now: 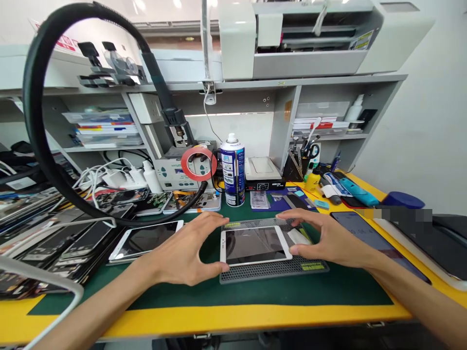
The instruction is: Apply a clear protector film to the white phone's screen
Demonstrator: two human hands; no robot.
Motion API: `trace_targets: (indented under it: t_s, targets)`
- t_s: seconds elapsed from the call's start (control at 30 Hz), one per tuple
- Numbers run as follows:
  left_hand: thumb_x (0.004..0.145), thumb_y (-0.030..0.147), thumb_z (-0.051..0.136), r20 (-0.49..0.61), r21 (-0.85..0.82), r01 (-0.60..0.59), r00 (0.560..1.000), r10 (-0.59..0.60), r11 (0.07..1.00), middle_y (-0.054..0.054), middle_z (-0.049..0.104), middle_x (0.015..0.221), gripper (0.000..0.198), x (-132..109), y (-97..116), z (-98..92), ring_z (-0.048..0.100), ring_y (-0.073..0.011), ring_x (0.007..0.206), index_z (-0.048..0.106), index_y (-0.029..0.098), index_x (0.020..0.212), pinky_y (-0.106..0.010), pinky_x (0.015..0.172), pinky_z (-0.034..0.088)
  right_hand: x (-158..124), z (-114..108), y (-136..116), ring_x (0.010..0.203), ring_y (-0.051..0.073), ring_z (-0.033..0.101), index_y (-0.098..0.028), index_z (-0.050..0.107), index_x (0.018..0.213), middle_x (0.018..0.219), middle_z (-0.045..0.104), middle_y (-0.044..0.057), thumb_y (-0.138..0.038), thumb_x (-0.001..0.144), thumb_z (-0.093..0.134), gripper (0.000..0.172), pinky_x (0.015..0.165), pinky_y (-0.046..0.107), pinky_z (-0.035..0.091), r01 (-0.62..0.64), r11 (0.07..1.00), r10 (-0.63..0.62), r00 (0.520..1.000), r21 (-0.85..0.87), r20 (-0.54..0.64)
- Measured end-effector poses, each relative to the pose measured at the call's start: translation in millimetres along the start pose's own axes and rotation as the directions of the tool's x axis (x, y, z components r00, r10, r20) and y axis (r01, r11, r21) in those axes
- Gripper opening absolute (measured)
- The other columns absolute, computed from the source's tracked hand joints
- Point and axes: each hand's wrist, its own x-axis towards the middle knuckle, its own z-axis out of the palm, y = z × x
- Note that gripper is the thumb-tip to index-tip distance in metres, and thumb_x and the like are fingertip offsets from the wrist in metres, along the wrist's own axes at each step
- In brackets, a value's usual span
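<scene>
A white-framed tablet [254,245] with a dark screen lies face up on a grey perforated pad [272,271] at the middle of the green mat. My left hand [186,250] is at the tablet's left edge, thumb touching the near left corner, fingers arched over the far left corner. My right hand [323,238] is at the right edge, thumb on the near right corner, fingers stretched over the far right corner. Both hands frame the tablet with fingers apart, not lifting it.
A second white tablet [146,239] lies left of the pad. Stacks of phone screens [54,243] fill the left side. A blue spray can [232,170], a soldering station [182,170] and a red tape ring [199,164] stand behind. A dark phone [368,238] lies on the right.
</scene>
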Motion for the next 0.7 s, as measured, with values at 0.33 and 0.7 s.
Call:
trace_targets:
  t_s: [0.33,0.7]
  targets:
    - [0.083,0.055,0.071,-0.016,-0.018,0.009,1.000,-0.010,1.000,-0.012,0.050,0.151,0.077,-2,-4,7.0,0.045,-0.0335,0.141,0.044,0.026,0.149,-0.048,0.115,0.043,1,3,4,0.131,0.036,0.057,-0.039,0.063,0.136,0.143,0.061,0.003,-0.053,0.080,0.079,0.060,0.097,0.041,0.058,-0.051,0.997,0.052,0.998,-0.054,0.023]
    - [0.088,0.052,0.065,-0.033,0.062,-0.065,0.997,0.067,0.996,-0.016,0.051,0.149,0.074,-4,-2,7.9,0.046,-0.0328,0.140,0.041,0.020,0.150,-0.048,0.116,0.042,0,6,22,0.136,0.038,0.053,-0.041,0.060,0.139,0.145,0.060,0.005,-0.046,0.079,0.082,0.064,0.090,0.038,0.063,-0.005,0.998,0.007,0.999,-0.064,0.034]
